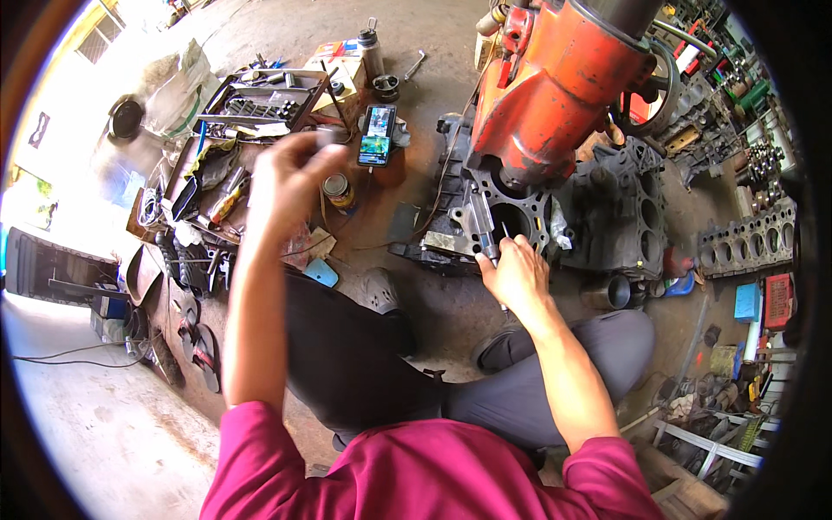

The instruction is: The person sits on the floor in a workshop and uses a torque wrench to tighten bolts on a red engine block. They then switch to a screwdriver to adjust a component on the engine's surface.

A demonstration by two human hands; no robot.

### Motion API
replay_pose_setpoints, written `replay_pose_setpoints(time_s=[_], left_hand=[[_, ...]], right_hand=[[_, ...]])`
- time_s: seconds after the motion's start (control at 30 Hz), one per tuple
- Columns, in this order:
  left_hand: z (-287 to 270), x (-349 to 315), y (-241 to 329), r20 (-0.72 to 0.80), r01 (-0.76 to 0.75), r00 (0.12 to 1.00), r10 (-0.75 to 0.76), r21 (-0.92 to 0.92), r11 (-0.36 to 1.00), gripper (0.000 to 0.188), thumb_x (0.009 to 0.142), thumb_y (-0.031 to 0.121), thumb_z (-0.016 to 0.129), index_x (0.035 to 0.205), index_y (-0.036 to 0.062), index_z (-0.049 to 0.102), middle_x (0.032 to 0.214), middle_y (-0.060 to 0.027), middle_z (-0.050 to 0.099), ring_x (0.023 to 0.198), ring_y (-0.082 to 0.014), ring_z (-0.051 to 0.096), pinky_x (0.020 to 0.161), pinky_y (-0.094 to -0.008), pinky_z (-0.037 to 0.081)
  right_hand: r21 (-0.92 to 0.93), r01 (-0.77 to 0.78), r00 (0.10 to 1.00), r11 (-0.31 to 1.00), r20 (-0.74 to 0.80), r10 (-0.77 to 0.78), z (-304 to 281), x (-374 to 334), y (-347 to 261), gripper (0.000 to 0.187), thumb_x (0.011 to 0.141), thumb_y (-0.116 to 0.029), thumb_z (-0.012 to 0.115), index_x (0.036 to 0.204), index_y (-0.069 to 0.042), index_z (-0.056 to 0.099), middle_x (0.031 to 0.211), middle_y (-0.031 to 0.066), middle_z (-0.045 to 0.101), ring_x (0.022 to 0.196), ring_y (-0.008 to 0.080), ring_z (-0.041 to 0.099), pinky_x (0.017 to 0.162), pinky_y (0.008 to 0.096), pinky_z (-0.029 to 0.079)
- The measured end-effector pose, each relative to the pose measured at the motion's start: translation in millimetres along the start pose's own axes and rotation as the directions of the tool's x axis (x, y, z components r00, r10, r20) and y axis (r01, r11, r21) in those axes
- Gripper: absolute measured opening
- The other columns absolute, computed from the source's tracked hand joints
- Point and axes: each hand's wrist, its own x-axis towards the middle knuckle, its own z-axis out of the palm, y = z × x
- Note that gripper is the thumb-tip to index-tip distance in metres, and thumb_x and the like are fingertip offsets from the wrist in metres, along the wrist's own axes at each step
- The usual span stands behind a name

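the red drilling-type machine (555, 104) towers over the engine block (542, 208), whose cylinder bore (518, 217) lies open in front of me. my left hand (290, 178) is raised and blurred — i cannot tell if its fingers hold anything. my right is closed around a slim metal tool (486, 238) beside the bore. i seem mid-work — what's finished or left doesn't show.

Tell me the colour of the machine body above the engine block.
The machine body is orange-red with dark scuffs; see the head view.
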Motion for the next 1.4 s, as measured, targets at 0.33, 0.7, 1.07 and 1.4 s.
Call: replay_pose_setpoints(time_s=[0.33, 0.7, 1.07, 1.4], left_hand=[[182.0, -74.6, 10.6, 0.533, 0.489, 0.837, -0.129, -0.62, 0.614, 0.018, 0.092, 0.007, 0.072, 0.108, 0.0011, 0.064, 0.094, -0.0015, 0.066, 0.086, -0.0104, 0.061, 0.083, -0.0281, 0.051], [187.0, -82.2, 32.6, 0.443, 0.367, 0.896, -0.027, -0.705, 0.607, 0.025, 0.091, 0.002, 0.072, 0.114, 0.0044, 0.063, 0.113, -0.0024, 0.064, 0.114, -0.0132, 0.058, 0.099, -0.0321, 0.046], [175.1, -88.7, 29.9, 0.605, 0.525, 0.795, -0.028, -0.665, 0.531, 0.028, 0.09, 0.003, 0.073, 0.117, 0.003, 0.063, 0.115, -0.0077, 0.067, 0.104, -0.0139, 0.062, 0.096, -0.0335, 0.05], [168.8, -69.0, 32.9, 0.286, 0.413, 0.911, -0.298, -0.642, 0.646, 0.024, 0.084, 0.002, 0.079, 0.105, -0.001, 0.066, 0.092, -0.0065, 0.071, 0.084, -0.0129, 0.067, 0.079, -0.028, 0.054]], right_hand=[[0.333, 0.171, 0.967, 0.927, -0.239, -0.092, 10.2, -11.9, 16.8, 0.028, 0.085, -0.022, 0.073, 0.083, 0.002, 0.059, 0.084, 0.0197, 0.056, 0.079, 0.0416, 0.06, 0.07, 0.0486, 0.047], [0.434, 0.426, 0.87, 0.794, -0.439, -0.226, -4.1, -24.9, 11.7, 0.023, 0.08, -0.011, 0.074, 0.082, 0.001, 0.055, 0.075, 0.0147, 0.049, 0.064, 0.0357, 0.058, 0.052, 0.0433, 0.045], [0.785, -0.619, 0.755, -0.022, 0.587, -0.293, -6.5, -31.1, 9.4, 0.016, 0.091, -0.015, 0.072, 0.094, -0.003, 0.061, 0.072, 0.005, 0.061, 0.043, 0.0114, 0.053, 0.037, 0.024, 0.037], [0.862, -0.494, 0.864, 0.115, 0.501, -0.047, 5.7, -25.3, -0.4, 0.021, 0.092, -0.017, 0.071, 0.084, -0.006, 0.055, 0.054, 0.0, 0.051, 0.04, 0.0091, 0.047, 0.036, 0.0254, 0.034]])
